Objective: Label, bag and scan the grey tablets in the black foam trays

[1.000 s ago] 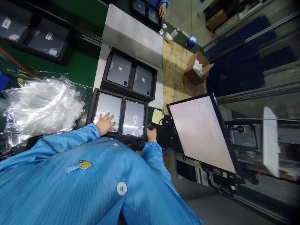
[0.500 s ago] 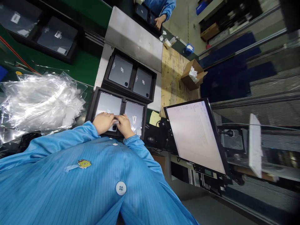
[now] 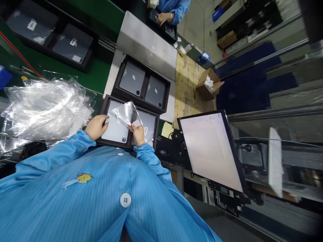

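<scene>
A black two-slot tray [image 3: 104, 106] lies right in front of me with a grey tablet [image 3: 114, 129] in its left slot and a film-covered tablet [image 3: 148, 124] in its right slot. My right hand [image 3: 138, 133] pinches a clear protective film [image 3: 124, 114] and holds it lifted off the left tablet. My left hand [image 3: 96, 127] rests on the left edge of that tablet, fingers curled against it. Both arms wear blue striped sleeves.
A second black tray [image 3: 166, 92] with two grey tablets sits just beyond. A heap of clear plastic bags [image 3: 42, 107] lies left. A tilted monitor [image 3: 210, 149] stands right, a cardboard box [image 3: 208, 84] behind it. Another person's hands [image 3: 163, 16] work at the far end.
My right hand came from the mouse area to the left tablet and peeled its film upward. My left hand slid from the tablet's face to its left edge.
</scene>
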`<state>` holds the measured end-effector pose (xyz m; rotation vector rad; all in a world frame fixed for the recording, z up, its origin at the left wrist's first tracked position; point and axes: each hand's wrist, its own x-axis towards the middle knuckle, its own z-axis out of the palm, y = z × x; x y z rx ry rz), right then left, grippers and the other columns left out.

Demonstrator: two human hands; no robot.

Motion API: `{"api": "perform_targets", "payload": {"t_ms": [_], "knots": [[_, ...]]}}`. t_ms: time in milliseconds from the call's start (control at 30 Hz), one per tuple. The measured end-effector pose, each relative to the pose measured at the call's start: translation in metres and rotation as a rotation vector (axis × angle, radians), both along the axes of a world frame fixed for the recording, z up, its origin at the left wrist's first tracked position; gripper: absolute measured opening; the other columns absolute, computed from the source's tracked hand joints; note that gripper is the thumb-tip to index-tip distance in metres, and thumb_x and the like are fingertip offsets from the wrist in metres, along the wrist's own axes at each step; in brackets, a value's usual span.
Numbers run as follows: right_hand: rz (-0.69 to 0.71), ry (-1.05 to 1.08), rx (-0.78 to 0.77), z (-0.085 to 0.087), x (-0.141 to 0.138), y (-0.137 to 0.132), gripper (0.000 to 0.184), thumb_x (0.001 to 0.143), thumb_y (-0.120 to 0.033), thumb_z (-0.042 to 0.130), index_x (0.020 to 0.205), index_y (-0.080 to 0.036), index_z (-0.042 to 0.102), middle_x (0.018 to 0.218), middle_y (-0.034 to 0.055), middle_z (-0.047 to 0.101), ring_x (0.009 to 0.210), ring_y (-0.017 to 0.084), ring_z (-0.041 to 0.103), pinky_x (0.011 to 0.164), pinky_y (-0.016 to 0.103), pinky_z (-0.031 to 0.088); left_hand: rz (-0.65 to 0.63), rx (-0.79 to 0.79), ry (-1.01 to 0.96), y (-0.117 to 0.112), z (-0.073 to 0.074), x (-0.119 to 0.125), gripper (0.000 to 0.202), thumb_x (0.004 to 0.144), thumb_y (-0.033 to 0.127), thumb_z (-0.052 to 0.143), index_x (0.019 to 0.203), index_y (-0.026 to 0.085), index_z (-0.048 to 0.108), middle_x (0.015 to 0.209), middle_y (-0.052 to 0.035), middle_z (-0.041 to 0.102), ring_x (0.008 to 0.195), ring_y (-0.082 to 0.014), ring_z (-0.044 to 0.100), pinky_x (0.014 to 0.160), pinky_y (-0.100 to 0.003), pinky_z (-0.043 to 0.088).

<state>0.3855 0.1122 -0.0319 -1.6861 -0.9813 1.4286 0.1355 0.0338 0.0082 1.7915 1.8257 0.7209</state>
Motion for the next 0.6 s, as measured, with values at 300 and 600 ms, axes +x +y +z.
{"api": "perform_targets", "payload": {"t_ms": [300, 600], "knots": [[0.02, 0.036, -0.064, 0.001, 0.001, 0.006, 0.006, 0.09, -0.018, 0.071, 0.09, -0.018, 0.065, 0.075, 0.0003, 0.075, 0.071, 0.015, 0.076, 0.066, 0.024, 0.062, -0.326, -0.153, 0.2, 0.079, -0.021, 0.02, 0.056, 0.096, 0.032, 0.064, 0.147, 0.01, 0.061, 0.152, -0.0177, 0.058, 0.15, -0.0297, 0.046, 0.127, -0.041, 0.035], [0.029, 0.003, -0.065, -0.008, -0.003, 0.013, 0.01, 0.088, -0.022, 0.075, 0.085, -0.018, 0.066, 0.071, -0.0007, 0.075, 0.072, 0.016, 0.077, 0.065, 0.022, 0.06, -0.354, -0.177, 0.321, 0.088, -0.021, 0.013, 0.039, 0.098, 0.035, 0.062, 0.131, 0.018, 0.075, 0.139, -0.0153, 0.068, 0.142, -0.0318, 0.056, 0.115, -0.04, 0.047]]}}
